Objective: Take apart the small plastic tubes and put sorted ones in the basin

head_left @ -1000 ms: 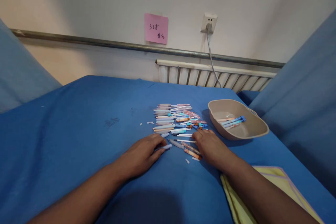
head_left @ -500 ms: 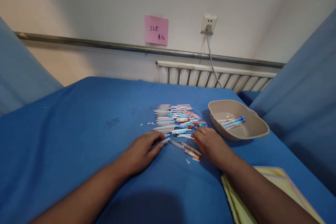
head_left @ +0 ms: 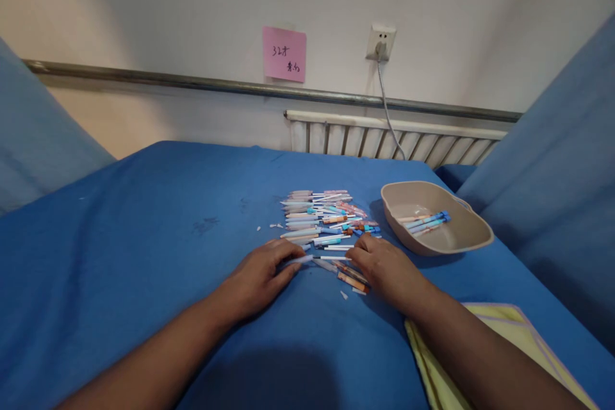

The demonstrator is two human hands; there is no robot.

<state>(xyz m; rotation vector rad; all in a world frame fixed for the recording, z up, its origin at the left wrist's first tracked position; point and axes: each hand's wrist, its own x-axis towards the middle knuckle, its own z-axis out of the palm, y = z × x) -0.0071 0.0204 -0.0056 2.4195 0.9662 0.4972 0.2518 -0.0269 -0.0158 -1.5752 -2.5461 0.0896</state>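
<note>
Between the thumb and fingers of my left hand point(head_left: 257, 274) is a pale blue pen barrel point(head_left: 303, 259). My right hand point(head_left: 384, 268) pinches the far end of a thin white pen refill point(head_left: 334, 258). The refill's dark tip points left at the barrel's open end; whether it is inside cannot be made out. Just below lie a greyish pen barrel point(head_left: 325, 265) and an orange-patterned pen barrel point(head_left: 352, 282), partly beside my right fingers. Beyond both hands, disassembled pens point(head_left: 307, 218) lie in rows, with barrels, white refills and coloured upper parts.
A beige basin point(head_left: 464, 235) with several blue-topped pens point(head_left: 426, 223) stands at the right. A yellow cloth point(head_left: 504, 327) lies under my right forearm. Small white bits point(head_left: 344, 295) dot the blue sheet point(head_left: 144, 237). Behind are a radiator point(head_left: 355, 134) and a metal rail point(head_left: 192, 81).
My right hand has brought the white refill left and slightly down, lining it up against the barrel's end. My left hand has barely moved, with the barrel turned more level.
</note>
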